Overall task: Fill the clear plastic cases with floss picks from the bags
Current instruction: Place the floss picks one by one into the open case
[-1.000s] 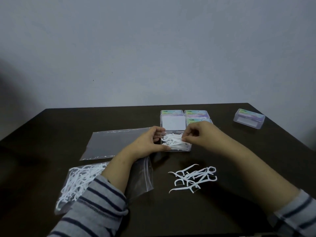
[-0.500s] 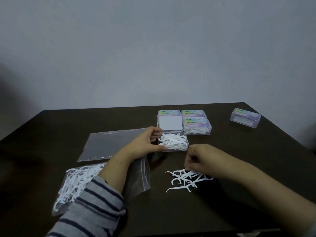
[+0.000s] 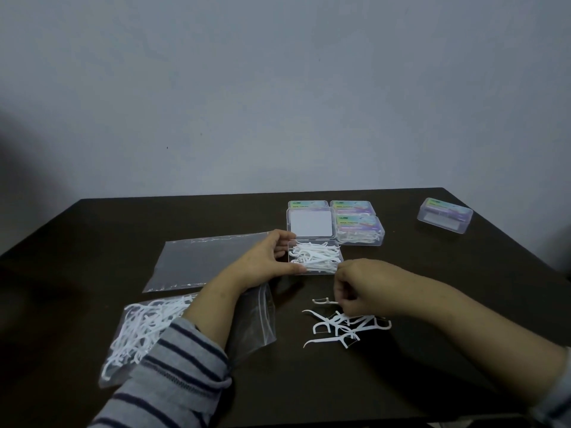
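At the left, a zip bag [image 3: 145, 332] half full of white floss picks is seen lying on the dark table [image 3: 92, 242], partly covered by a striped sleeve [image 3: 173, 375]. Behind it an empty flat bag [image 3: 204, 261] lies spread out. The left hand [image 3: 262, 261] is curled round the left edge of the open clear case [image 3: 315, 256], thumb at the near corner and fingers at the far one; the case is filled with picks and its lid [image 3: 311, 223] stands open behind it. The right hand [image 3: 361, 285] is lowered over the loose pile of picks [image 3: 343, 327], and a single floss pick [image 3: 324, 301] is pinched between its fingertips just above the pile.

Half a second before, the right hand was set down on the pile with nothing lifted; one pick has since been raised clear. A second before, that hand was at the case. The left hand's hold on the case is unchanged.

Closed cases [image 3: 358, 227] with coloured labels are grouped just behind and to the right of the open one, and a further closed case [image 3: 445, 219] sits well apart near the far right corner. A plain grey wall [image 3: 278, 88] rises behind the table.
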